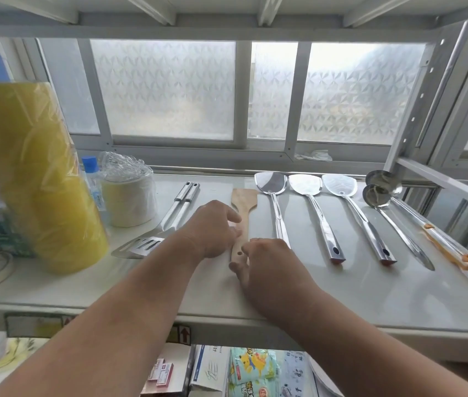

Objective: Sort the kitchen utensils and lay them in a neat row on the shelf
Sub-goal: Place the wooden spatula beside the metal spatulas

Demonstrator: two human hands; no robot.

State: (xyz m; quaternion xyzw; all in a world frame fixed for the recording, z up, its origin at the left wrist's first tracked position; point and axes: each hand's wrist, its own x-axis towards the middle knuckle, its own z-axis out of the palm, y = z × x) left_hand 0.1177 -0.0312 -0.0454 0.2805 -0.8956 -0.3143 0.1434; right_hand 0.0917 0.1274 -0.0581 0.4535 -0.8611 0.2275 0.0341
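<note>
Both hands meet on the wooden spatula [242, 216] lying flat mid-shelf [341, 296]: left hand [212, 230] with fingers loosely curled against its handle's left side, right hand [267, 265] pinching the handle's near end. Slotted turners [158, 227] lie just left, three steel spatulas [310, 213] and two ladles [398, 219] in a row right. A yellow roll [35, 179] crowds the left; the shelf's front edge has bare room.

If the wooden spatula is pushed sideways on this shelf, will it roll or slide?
The wooden spatula looks flat, so it probably slides rather than rolls. The shelf looks glossy, so it may slip easily. It seems stiff and light; both hands touch only its handle.
</note>
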